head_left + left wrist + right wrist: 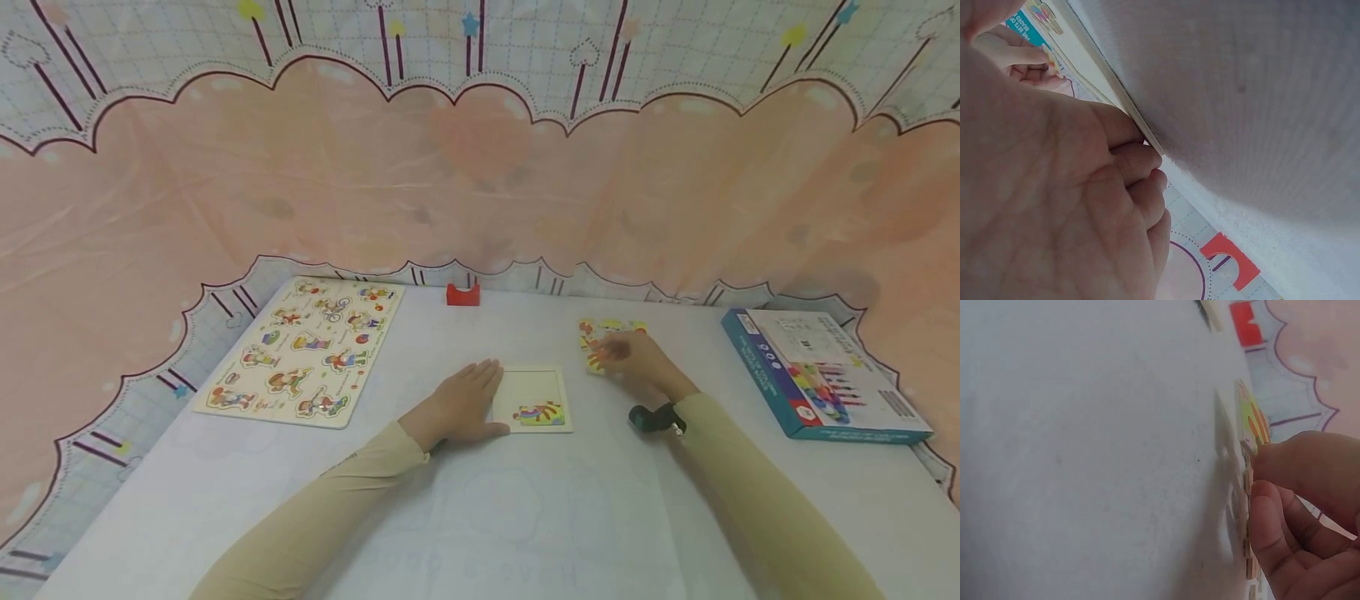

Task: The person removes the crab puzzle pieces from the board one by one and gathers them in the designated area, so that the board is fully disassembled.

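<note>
My left hand point(467, 402) rests at the left side of a small square wooden puzzle tray point(528, 381), fingers extended along its edge. One colourful puzzle piece point(542, 413) lies in the tray's lower part. In the left wrist view, the fingertips point(1141, 164) are right at the tray's edge. To the right of the tray, my right hand point(637, 360) is over a group of bright puzzle pieces point(590, 332). Its fingers are curled, and in the right wrist view they pinch a green and orange puzzle piece point(1250, 415), which stands tilted. The hand partly hides the other pieces.
A large picture puzzle board point(303, 354) lies at the left. At the back of the white table point(480, 517) stands a red notched block point(462, 295). A blue and white box point(828, 375) lies at the right. A green wrist strap point(652, 418) is by the right sleeve.
</note>
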A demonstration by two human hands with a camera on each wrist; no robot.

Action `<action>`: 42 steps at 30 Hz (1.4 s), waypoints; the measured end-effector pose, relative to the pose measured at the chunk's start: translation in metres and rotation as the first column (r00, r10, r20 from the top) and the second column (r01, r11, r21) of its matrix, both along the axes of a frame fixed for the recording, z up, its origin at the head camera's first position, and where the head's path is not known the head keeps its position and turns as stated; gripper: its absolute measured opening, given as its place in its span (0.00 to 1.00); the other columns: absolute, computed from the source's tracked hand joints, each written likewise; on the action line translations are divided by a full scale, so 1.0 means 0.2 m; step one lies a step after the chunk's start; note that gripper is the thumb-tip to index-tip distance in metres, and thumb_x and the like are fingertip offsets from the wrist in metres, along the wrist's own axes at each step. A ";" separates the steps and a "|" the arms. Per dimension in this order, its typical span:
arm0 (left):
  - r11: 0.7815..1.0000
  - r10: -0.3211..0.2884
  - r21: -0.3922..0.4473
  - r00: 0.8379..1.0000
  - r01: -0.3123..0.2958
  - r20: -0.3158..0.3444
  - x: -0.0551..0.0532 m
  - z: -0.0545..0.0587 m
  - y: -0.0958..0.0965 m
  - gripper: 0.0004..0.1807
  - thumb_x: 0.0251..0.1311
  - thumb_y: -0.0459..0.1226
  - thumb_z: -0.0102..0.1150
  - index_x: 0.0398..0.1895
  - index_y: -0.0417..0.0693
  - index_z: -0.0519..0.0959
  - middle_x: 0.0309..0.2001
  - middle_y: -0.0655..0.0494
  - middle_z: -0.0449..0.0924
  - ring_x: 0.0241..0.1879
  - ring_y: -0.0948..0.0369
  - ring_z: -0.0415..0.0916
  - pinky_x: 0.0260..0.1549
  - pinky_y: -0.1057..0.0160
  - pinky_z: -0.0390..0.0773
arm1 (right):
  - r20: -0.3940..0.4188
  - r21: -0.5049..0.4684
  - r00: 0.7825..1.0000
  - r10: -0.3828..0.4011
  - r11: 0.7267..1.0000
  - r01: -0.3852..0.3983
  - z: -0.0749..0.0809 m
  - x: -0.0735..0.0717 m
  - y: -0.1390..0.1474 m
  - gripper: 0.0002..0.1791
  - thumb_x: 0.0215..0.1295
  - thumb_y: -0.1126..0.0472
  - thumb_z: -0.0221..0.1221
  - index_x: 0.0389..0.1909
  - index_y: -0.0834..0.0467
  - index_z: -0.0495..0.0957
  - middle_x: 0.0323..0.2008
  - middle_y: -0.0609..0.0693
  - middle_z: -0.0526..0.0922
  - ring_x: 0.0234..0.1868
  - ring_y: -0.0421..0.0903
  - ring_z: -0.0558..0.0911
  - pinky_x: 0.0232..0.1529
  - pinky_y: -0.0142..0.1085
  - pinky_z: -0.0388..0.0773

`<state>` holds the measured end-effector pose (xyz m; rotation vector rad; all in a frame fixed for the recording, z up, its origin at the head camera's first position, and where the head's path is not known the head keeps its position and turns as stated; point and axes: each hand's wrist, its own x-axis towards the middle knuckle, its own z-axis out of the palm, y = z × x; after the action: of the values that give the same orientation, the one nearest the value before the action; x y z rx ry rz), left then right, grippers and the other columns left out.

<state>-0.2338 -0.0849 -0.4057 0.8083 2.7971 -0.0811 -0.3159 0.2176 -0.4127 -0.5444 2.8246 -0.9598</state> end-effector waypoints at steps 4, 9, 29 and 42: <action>1.000 -0.001 0.003 1.000 0.001 -0.005 0.00 0.00 0.00 0.49 0.60 0.62 0.48 0.73 0.40 0.48 0.75 0.48 0.46 0.75 0.55 0.42 0.74 0.58 0.46 | 0.018 -0.010 1.000 -0.002 1.000 0.003 -0.02 -0.02 -0.01 0.15 0.55 0.67 0.63 0.45 0.65 0.79 0.37 0.58 0.84 0.38 0.48 0.80 0.36 0.33 0.78; 1.000 0.000 0.004 1.000 0.000 -0.005 0.00 -0.01 0.00 0.49 0.59 0.62 0.48 0.73 0.41 0.48 0.75 0.48 0.46 0.75 0.56 0.42 0.74 0.58 0.46 | 0.055 -0.017 0.998 -0.024 1.000 0.025 -0.03 -0.03 -0.03 0.14 0.56 0.66 0.63 0.44 0.63 0.79 0.37 0.57 0.84 0.39 0.48 0.80 0.38 0.34 0.79; 1.000 -0.002 0.009 1.000 0.002 -0.007 -0.01 -0.02 0.00 0.49 0.60 0.62 0.48 0.73 0.41 0.48 0.75 0.49 0.46 0.75 0.56 0.42 0.74 0.58 0.46 | 0.104 0.093 0.993 -0.063 0.994 0.053 -0.01 -0.01 -0.01 0.14 0.54 0.61 0.66 0.42 0.60 0.82 0.43 0.58 0.82 0.43 0.50 0.77 0.46 0.42 0.76; 1.000 0.000 0.008 1.000 0.000 -0.012 0.00 -0.02 0.00 0.49 0.59 0.62 0.48 0.73 0.41 0.48 0.75 0.48 0.46 0.75 0.55 0.43 0.74 0.58 0.46 | 0.084 0.066 0.995 -0.061 0.996 0.055 -0.02 -0.01 -0.01 0.12 0.53 0.61 0.66 0.39 0.60 0.83 0.40 0.56 0.83 0.41 0.49 0.77 0.43 0.39 0.76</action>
<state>-0.2345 -0.0857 -0.4098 0.8129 2.8107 -0.0753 -0.3174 0.2147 -0.4162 -0.4056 2.7968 -0.8767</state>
